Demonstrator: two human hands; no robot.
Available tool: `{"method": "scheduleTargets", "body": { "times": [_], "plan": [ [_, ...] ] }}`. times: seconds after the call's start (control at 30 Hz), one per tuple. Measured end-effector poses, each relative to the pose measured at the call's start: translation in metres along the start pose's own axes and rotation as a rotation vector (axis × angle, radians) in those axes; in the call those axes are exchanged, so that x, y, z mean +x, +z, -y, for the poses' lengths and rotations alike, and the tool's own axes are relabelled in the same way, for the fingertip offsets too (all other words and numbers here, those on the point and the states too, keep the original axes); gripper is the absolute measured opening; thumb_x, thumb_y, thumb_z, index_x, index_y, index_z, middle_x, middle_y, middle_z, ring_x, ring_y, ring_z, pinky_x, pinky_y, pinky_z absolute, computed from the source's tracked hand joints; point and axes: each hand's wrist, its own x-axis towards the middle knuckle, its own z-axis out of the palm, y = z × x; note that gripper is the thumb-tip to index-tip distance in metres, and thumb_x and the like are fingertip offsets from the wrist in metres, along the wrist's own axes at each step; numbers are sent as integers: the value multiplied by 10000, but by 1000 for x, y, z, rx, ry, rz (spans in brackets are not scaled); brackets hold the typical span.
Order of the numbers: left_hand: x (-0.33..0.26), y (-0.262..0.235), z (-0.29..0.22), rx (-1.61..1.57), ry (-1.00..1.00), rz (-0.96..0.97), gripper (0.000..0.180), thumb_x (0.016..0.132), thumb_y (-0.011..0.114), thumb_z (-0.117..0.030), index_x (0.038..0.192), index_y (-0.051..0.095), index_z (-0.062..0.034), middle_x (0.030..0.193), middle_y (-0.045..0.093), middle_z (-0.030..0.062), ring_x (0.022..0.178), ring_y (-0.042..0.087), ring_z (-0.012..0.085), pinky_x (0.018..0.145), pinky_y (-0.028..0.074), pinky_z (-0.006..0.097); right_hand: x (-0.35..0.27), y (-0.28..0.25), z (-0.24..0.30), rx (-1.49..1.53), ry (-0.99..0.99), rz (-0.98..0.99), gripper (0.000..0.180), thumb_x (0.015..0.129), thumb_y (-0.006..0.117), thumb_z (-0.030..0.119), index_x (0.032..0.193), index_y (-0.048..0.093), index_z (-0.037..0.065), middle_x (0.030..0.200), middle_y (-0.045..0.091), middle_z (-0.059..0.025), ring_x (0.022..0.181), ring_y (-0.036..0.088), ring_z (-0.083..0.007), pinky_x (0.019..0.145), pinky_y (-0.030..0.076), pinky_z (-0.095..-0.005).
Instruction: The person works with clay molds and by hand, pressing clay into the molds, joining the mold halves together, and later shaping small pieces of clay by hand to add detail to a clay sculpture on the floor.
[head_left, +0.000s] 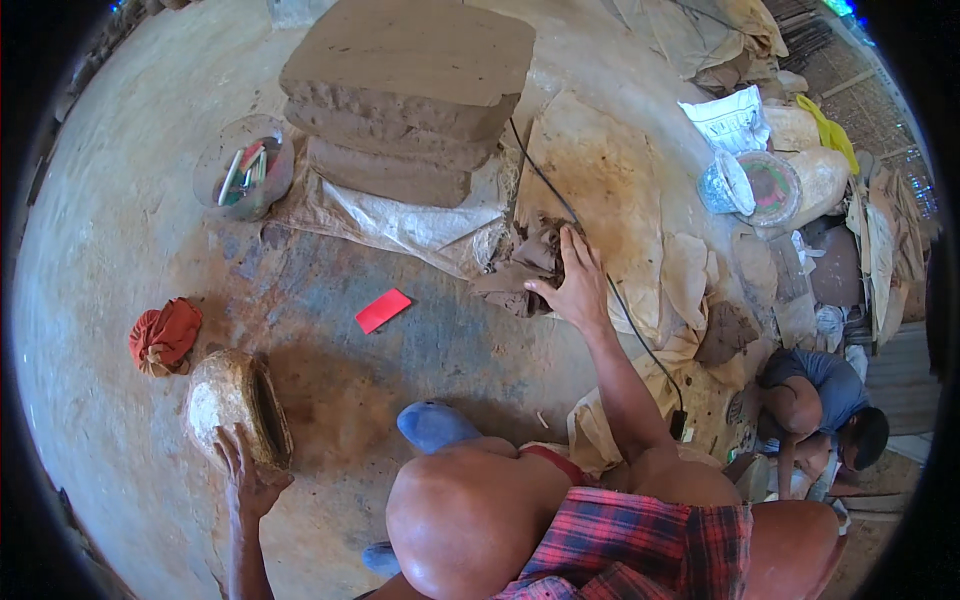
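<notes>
Both hands are busy: my right hand (578,285) digs its spread fingers into the clay lump (525,270) ahead of my knee, gripping a wad, while my left hand (245,470) rests open on the round mould (235,400). I judge this the clay-gathering step; pulling free a portion needs a firm tug. Beyond lie a red card (382,310) and stacked clay slabs (405,95).

The floor (130,230) is bare, dusty concrete with a darker patch in the middle. Directly on it lie a small red card (383,309), an orange cloth bundle (163,335), a round mould (238,400) dusted with pale powder, a shallow bowl (243,165) holding sticks, and a white sack sheet (420,225) under stacked clay slabs (405,95).
</notes>
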Motion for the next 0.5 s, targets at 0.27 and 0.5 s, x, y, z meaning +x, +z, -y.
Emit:
{"method": "scheduleTargets", "body": {
  "times": [0.27,0.5],
  "plan": [
    [-2,9,19,59,121,-101,1410,675,909,-571,1676,83,-19,1670,53,414,1577,-1,551,1280,88,646,3,22,2,40,-120,-188,715,779,862,418,1319,652,-2,1268,661,-157,1190,583,-364,1036,472,-471],
    [-1,20,23,11,160,-168,1316,703,843,-570,1665,155,8,1638,78,464,1568,18,575,1260,65,692,7,31,15,-3,-109,-228,463,830,829,355,1149,708,41,995,682,-154,1023,621,-369,906,486,-491]
  ]
}}
